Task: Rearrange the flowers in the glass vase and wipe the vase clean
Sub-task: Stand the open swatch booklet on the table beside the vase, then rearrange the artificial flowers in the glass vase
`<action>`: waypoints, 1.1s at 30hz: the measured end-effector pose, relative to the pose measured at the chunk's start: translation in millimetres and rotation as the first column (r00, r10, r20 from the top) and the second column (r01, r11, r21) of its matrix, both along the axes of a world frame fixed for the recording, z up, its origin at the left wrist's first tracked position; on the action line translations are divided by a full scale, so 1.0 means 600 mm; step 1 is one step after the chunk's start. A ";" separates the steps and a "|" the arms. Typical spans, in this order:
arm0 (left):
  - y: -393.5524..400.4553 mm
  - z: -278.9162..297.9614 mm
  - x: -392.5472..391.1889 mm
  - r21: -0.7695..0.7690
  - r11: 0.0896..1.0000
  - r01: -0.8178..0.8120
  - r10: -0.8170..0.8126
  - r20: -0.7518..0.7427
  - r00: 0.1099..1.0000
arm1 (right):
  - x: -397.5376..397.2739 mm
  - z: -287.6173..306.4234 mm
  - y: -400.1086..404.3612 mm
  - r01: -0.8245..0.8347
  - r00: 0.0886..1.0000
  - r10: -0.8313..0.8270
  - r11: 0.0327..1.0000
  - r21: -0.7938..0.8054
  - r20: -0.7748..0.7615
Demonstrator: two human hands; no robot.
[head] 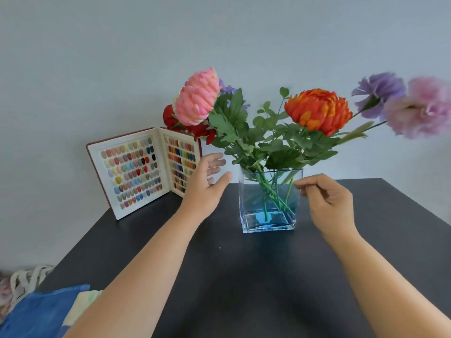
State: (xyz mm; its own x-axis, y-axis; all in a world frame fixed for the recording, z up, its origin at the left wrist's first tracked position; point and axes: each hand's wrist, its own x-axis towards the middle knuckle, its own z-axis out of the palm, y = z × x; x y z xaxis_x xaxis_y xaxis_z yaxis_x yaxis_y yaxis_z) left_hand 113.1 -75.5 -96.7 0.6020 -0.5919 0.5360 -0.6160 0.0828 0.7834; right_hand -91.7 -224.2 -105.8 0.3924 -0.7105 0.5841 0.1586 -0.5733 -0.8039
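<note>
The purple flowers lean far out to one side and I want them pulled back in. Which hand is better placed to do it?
The right hand, probably. It hovers empty beside the vase on the side where the purple flowers lean. The left hand, open, would have to cross the bouquet.

Both bare forearms reached forward from the lower edge of the view, angled inward toward each other. The left hand (207,184) was raised with its palm turned toward the right, the fingers (216,163) spread loosely and extended, the thumb pointing forward and apart from them; its grip was open and held nothing. The right hand (327,201) was held at a similar height, the wrist bent, the fingers curled inward with thumb and forefinger tips close together, nothing visibly between them.
</note>
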 end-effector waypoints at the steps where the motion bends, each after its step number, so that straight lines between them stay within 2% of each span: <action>1: -0.011 0.005 -0.006 -0.006 1.000 -0.002 0.002 0.028 1.000 | -0.015 0.004 -0.015 0.042 0.999 -0.043 0.999 0.016 0.030; 3: -0.033 0.017 -0.017 -0.026 0.999 -0.033 0.035 0.094 0.995 | -0.042 0.015 -0.047 0.113 0.991 -0.118 0.991 0.069 0.067; 6: -0.061 0.034 -0.032 -0.108 0.988 -0.114 0.126 0.112 0.986 | -0.065 0.038 -0.100 0.189 0.981 -0.193 0.957 0.220 -0.001; 10: -0.085 0.043 -0.042 -0.193 0.964 -0.184 0.202 0.082 0.976 | -0.076 0.068 -0.158 0.100 0.993 -0.067 0.919 0.382 -0.097; 17: -0.096 0.065 -0.058 -0.228 0.952 -0.204 0.246 0.177 0.953 | -0.061 0.116 -0.178 -0.085 0.992 0.110 0.936 0.341 -0.054; 20: -0.096 0.074 -0.060 -0.238 0.946 -0.218 0.257 0.147 0.955 | -0.050 0.118 -0.169 -0.131 0.990 0.141 0.940 0.315 -0.010; 24: -0.101 0.085 -0.058 -0.258 0.933 -0.249 0.289 0.131 0.948 | -0.040 0.118 -0.162 -0.135 0.991 0.128 0.956 0.259 0.044; 33: -0.131 0.110 -0.049 -0.217 0.950 -0.223 0.261 0.168 0.950 | -0.013 0.130 -0.161 -0.113 0.993 0.102 0.968 0.223 0.060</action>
